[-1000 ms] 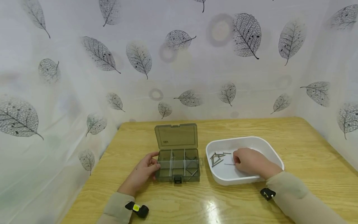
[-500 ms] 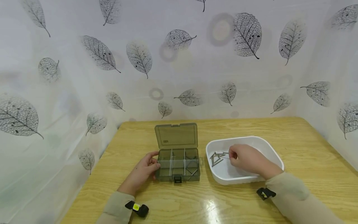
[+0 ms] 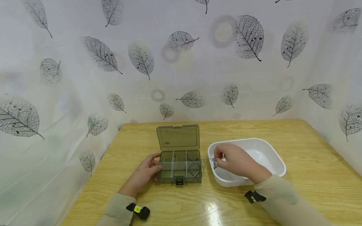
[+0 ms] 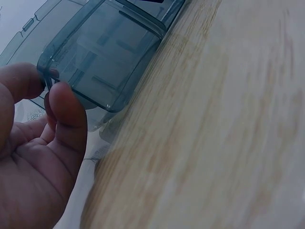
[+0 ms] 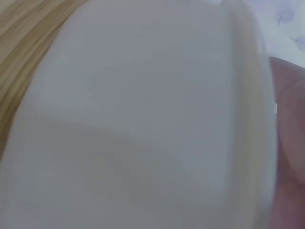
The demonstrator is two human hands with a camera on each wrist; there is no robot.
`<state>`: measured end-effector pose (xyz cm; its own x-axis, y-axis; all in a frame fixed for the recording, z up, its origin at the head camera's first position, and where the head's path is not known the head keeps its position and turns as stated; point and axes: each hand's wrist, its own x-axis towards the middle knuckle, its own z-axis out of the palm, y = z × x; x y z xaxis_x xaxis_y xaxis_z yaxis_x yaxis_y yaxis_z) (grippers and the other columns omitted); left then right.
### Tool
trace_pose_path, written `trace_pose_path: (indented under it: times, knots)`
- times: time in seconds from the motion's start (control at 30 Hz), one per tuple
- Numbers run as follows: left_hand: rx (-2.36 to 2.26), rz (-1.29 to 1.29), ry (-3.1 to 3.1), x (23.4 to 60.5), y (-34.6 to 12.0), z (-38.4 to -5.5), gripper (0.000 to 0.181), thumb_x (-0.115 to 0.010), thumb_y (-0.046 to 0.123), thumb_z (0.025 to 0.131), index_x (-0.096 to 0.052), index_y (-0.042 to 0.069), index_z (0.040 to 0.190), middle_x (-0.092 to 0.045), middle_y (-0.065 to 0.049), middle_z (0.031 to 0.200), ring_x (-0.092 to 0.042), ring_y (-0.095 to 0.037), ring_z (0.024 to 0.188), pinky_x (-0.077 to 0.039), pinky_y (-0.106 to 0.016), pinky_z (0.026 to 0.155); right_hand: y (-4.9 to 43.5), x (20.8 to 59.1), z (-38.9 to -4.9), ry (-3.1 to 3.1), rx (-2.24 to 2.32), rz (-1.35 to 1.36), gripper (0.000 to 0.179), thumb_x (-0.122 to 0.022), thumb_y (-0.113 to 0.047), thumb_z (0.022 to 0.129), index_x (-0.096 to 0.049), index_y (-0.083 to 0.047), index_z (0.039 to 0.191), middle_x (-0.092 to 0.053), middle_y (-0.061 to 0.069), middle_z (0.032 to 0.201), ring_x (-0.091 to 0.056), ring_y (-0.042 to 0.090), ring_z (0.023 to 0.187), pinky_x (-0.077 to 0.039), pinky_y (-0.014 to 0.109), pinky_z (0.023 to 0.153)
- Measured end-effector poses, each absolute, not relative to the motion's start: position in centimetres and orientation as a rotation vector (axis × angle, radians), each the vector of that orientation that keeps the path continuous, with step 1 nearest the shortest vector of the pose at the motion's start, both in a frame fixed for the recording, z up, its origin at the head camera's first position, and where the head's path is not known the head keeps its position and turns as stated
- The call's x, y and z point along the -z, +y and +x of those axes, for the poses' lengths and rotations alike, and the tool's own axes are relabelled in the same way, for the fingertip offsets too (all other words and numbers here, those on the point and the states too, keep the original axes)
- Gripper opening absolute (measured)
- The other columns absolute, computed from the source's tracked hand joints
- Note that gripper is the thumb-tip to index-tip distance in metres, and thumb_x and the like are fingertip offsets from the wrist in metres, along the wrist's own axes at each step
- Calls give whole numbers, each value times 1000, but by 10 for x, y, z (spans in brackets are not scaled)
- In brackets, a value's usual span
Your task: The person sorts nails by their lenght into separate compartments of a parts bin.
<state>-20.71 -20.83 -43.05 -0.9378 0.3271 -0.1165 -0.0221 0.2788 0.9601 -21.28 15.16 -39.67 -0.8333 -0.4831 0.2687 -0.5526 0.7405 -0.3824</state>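
Note:
A smoky-clear compartment box (image 3: pixel 166 174) stands on the table with its lid raised at the back. My left hand (image 3: pixel 145 173) grips the box's left side, and in the left wrist view the thumb and fingers pinch a corner. Some nails lie in the box's middle and right compartments. To the right is a white tray (image 3: pixel 226 182). My right hand (image 3: pixel 236 160) is over the tray's left part, its thumb and fingertips pinching a thin nail (image 3: pixel 211 158). Several nails (image 3: pixel 215 164) lie beneath, partly hidden by the hand. The right wrist view mostly shows the tray's outer wall (image 5: pixel 143 119).
The wooden table (image 3: pixel 181 201) extends in front of the box and tray. A leaf-print curtain (image 3: pixel 181 69) hangs behind and along both sides. Black straps with small devices sit on both sleeves.
My right hand has moved left across the tray with the thin nail, from beside the pile of nails to above it. My left hand and the box have stayed put.

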Motion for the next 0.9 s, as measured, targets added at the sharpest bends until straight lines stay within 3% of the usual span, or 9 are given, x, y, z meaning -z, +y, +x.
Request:
trace_pose_path:
  times: [0.2, 0.33, 0.5, 0.9]
  knots:
    - [-1696, 278, 2265, 430, -209, -207, 55, -54, 8, 94, -29, 3, 143, -50, -15, 96, -49, -21, 65, -52, -41, 60, 128, 394, -212, -2754, -660, 914, 18, -60, -16, 79, -50, -30, 73, -48, -19, 72, -46, 3, 66, -42, 23, 62]
    - [-1692, 280, 2264, 430, -209, -206, 55, -54, 8, 95, -29, 3, 143, -50, -15, 96, -49, -21, 65, -52, -41, 60, 118, 396, -210, -2784, -635, 968, 5, -63, -23, 85, -60, -26, 85, -52, -17, 79, -51, 5, 73, -45, 25, 66]
    - [-1686, 293, 2269, 429, -208, -206, 55, -54, 7, 94, -28, 2, 143, -50, -15, 96, -49, -21, 64, -52, -42, 60, 115, 397, -207, -2845, -603, 963, 27, -68, -32, 85, -65, -17, 107, -56, -12, 86, -54, 8, 78, -47, 29, 68]
    - [-1698, 287, 2271, 430, -209, -206, 55, -54, 7, 94, -28, 2, 143, -50, -15, 96, -49, -21, 64, -52, -41, 60, 126, 396, -209, -2823, -583, 896, 29, -68, -35, 84, -65, -19, 108, -54, -10, 88, -51, 6, 78, -46, 28, 68]
